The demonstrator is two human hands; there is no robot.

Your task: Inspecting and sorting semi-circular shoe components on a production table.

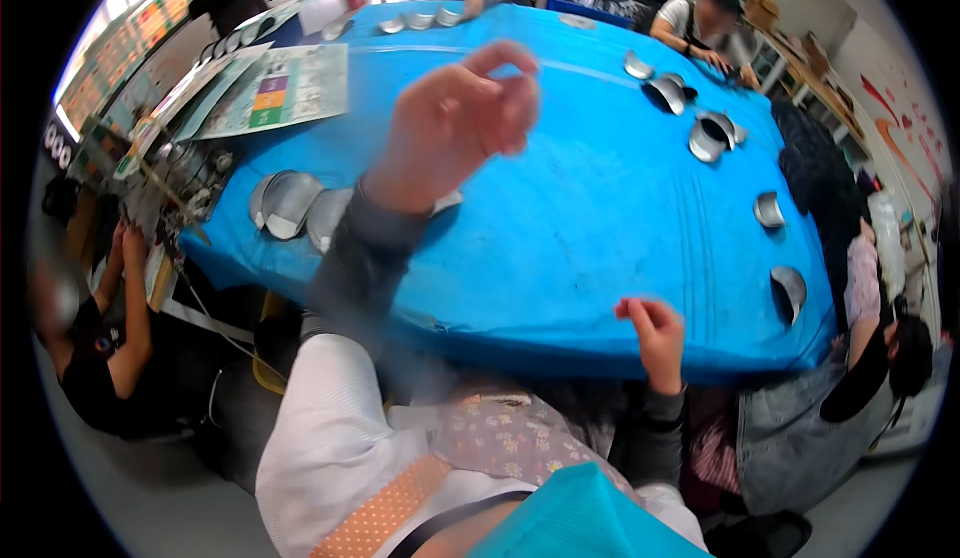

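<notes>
My left hand (462,126) is raised over the left middle of the blue-covered table (600,208). It is blurred, its fingers bent inward, and I cannot make out anything in them. Below and partly behind my left forearm lie several curved silver-grey shell-like pieces (287,206), overlapping one another. My right hand (660,340) is over the table's near edge, thumb and fingertips pressed together. Whatever may be between those fingertips is too small to tell. Neither hand touches the pieces.
More curved grey pieces (712,138) lie along the table's right side and far edge. Printed boards (290,88) overhang the left far corner. Co-workers are at the left, the far side and the right; one at the far right (700,33) handles something dark. Blue crates (600,0) stand behind.
</notes>
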